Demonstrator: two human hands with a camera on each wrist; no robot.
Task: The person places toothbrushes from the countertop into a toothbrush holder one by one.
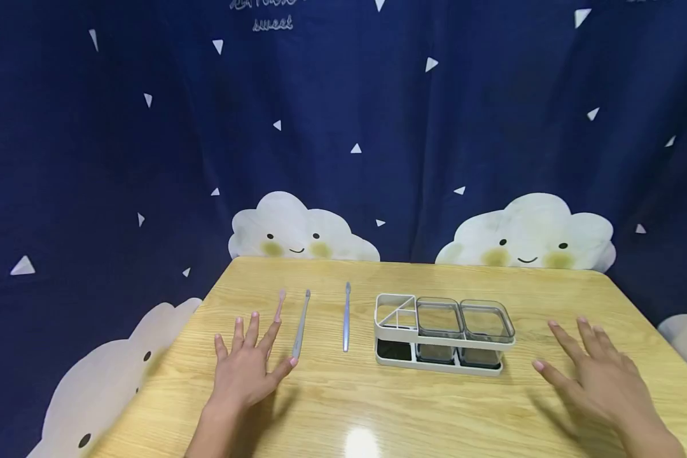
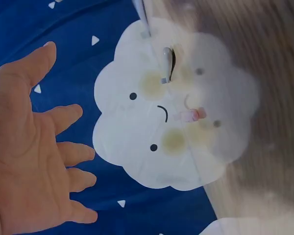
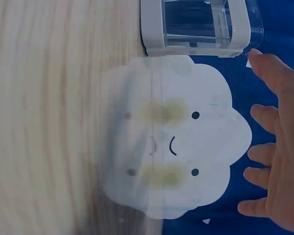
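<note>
Both hands are spread wide, nothing in them! The left hand hovers by the pink toothbrush and grey toothbrush; the blue toothbrush lies nearer the holder, the right hand beyond it. Slim handles on the flat counter: best pinched mid-shaft, I'd judge, clear of the bristles.

The head camera looks forward and down over the table from farthest back, taking in the left hand, the right hand and the curtain — the widest view. Each wrist camera sits close beside its own hand, turned sideways, facing the curtain across the table — and the right one shares the white rack with the head view
</note>
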